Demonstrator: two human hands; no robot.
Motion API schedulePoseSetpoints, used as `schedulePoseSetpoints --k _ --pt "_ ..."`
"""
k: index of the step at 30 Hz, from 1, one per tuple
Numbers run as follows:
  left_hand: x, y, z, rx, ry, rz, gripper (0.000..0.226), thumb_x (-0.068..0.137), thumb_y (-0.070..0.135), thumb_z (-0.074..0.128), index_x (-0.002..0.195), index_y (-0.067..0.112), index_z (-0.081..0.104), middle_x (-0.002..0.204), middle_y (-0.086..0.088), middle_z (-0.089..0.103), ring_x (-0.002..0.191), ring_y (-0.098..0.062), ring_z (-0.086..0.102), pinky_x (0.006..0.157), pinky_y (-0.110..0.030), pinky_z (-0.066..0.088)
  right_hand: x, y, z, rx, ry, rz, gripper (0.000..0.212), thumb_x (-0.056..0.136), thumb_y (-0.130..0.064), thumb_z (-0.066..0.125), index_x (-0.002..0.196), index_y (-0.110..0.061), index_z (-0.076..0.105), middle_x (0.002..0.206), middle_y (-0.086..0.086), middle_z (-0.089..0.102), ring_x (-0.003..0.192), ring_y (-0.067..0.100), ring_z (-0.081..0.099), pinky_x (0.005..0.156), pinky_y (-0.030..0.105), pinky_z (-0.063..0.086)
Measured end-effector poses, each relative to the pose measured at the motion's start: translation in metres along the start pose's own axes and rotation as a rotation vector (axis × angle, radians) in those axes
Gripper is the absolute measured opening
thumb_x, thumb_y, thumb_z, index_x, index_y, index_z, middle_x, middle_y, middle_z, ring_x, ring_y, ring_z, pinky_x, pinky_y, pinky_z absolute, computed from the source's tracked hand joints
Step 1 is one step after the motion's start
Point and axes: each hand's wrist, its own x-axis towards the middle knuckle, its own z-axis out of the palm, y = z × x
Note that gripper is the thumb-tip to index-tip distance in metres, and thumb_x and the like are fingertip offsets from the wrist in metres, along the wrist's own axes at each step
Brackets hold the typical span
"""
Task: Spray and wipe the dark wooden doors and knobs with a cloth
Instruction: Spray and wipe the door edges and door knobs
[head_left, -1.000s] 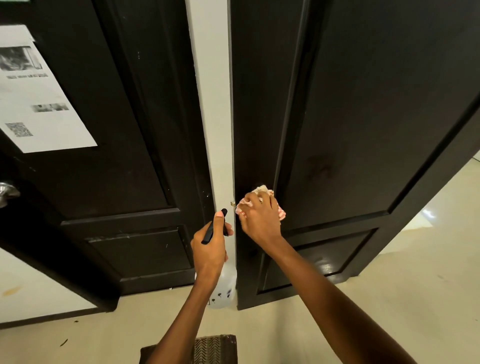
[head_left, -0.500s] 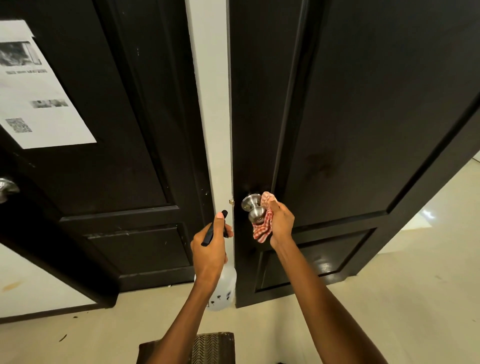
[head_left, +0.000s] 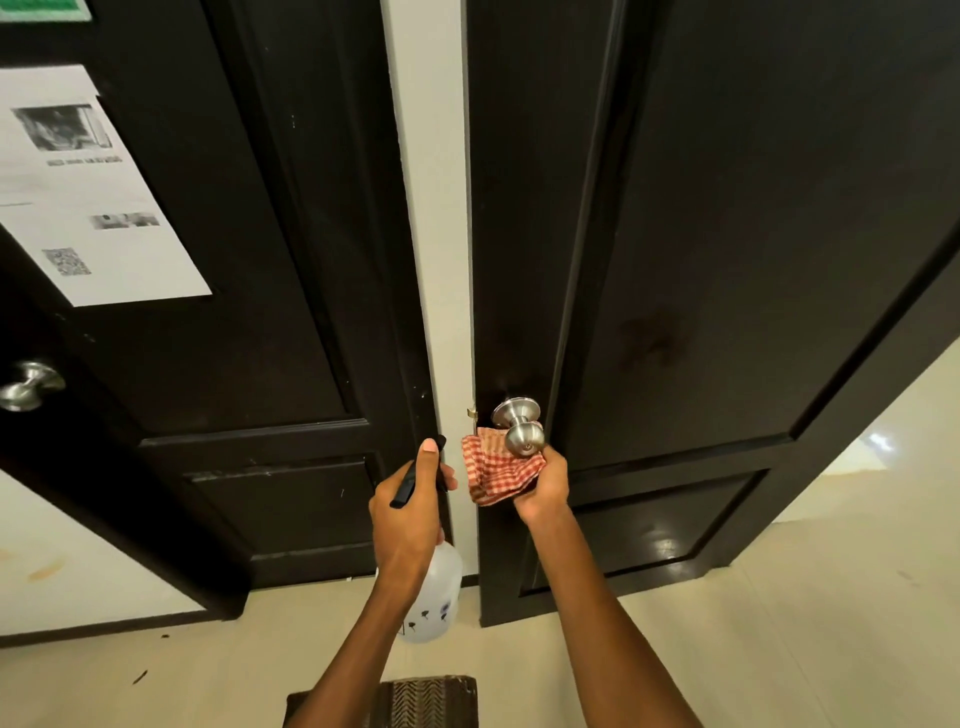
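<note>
Wiping the shiny knob near the middle of the frame on the right dark door, right hand gripping the checked cloth just under it, left hand gripping the spray bottle lower down, probably needing to be rubbing all round next.
</note>
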Motion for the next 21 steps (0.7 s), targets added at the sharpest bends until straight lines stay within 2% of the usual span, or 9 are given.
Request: schedulePoseSetpoints --k 2,5,6,8,10,12,13,17,21 --pt "0.002 -0.001 0.000 0.012 0.006 -0.003 0.052 0.099 0.058 0.051 0.080 0.015 0.074 0.082 -0.005 0.074 0.055 -0.017 0.053 0.046 -0.025 0.043 0.001 -0.008 0.000 -0.003 -0.007 -0.067 0.034 0.100 -0.024 0.058 0.122 0.000 0.067 0.113 0.022 0.073 0.095 0.036 0.074 0.086 0.049 0.059" --pt "0.003 -0.001 0.001 0.016 -0.012 0.009 0.050 0.101 0.055 0.051 0.080 0.016 0.074 0.082 -0.004 0.074 0.053 -0.015 0.054 0.046 -0.024 0.044 0.001 -0.013 -0.001 -0.150 0.061 -0.285 0.024 0.093 -0.023 0.072 0.110 -0.007 0.074 0.105 0.015 0.076 0.098 0.035 0.074 0.084 0.051 0.061" --pt "0.003 -0.001 0.002 0.010 -0.019 0.008 0.050 0.102 0.054 0.051 0.080 0.016 0.074 0.082 -0.003 0.074 0.053 -0.014 0.054 0.045 -0.024 0.044 0.000 -0.014 0.000 -0.259 0.083 -0.388 0.020 0.093 -0.026 0.072 0.105 -0.011 0.076 0.104 0.012 0.075 0.098 0.033 0.073 0.082 0.048 0.061" --pt "0.003 0.001 0.005 -0.007 -0.028 -0.004 0.050 0.101 0.054 0.051 0.080 0.015 0.074 0.081 -0.002 0.074 0.052 -0.013 0.054 0.044 -0.023 0.043 -0.003 -0.018 0.003 -0.569 0.107 -0.622 0.020 0.092 -0.034 0.073 0.099 -0.016 0.075 0.103 0.004 0.071 0.097 0.025 0.070 0.081 0.040 0.060" --pt "0.006 0.003 0.008 -0.010 -0.030 -0.005 0.050 0.100 0.055 0.051 0.080 0.016 0.075 0.081 -0.002 0.075 0.053 -0.013 0.054 0.043 -0.023 0.043 -0.002 -0.022 0.004 -0.947 0.115 -0.858 0.023 0.093 -0.035 0.072 0.105 -0.016 0.074 0.108 0.000 0.066 0.100 0.019 0.065 0.090 0.043 0.056" --pt "0.009 0.005 0.010 -0.009 -0.025 -0.009 0.049 0.100 0.055 0.052 0.079 0.017 0.075 0.080 -0.004 0.074 0.055 -0.014 0.055 0.044 -0.024 0.044 0.001 -0.027 0.005 -1.382 0.138 -1.052 0.029 0.092 -0.033 0.071 0.114 -0.013 0.072 0.119 0.004 0.064 0.111 0.023 0.058 0.100 0.044 0.047" --pt "0.009 0.006 0.010 -0.012 -0.027 -0.009 0.048 0.100 0.055 0.052 0.078 0.018 0.074 0.079 -0.004 0.074 0.055 -0.015 0.055 0.044 -0.025 0.044 0.000 -0.030 0.006 -1.535 0.130 -1.128 0.031 0.091 -0.034 0.071 0.115 -0.013 0.072 0.121 0.005 0.063 0.113 0.025 0.056 0.099 0.044 0.043" --pt "0.011 0.003 0.012 -0.013 -0.040 -0.012 0.049 0.101 0.054 0.053 0.075 0.018 0.073 0.076 -0.007 0.072 0.053 -0.017 0.054 0.044 -0.027 0.043 -0.004 -0.033 0.011 -1.919 0.022 -1.435 0.028 0.086 -0.041 0.071 0.106 -0.021 0.074 0.119 0.004 0.064 0.112 0.027 0.056 0.094 0.048 0.046" --pt "0.008 0.004 0.016 -0.015 -0.058 0.002 0.053 0.097 0.061 0.052 0.079 0.017 0.075 0.079 -0.005 0.074 0.057 -0.017 0.056 0.045 -0.027 0.044 -0.011 -0.030 0.022 -2.377 -0.181 -1.568 0.027 0.081 -0.036 0.075 0.101 -0.019 0.077 0.119 0.005 0.066 0.116 0.032 0.056 0.098 0.052 0.045"
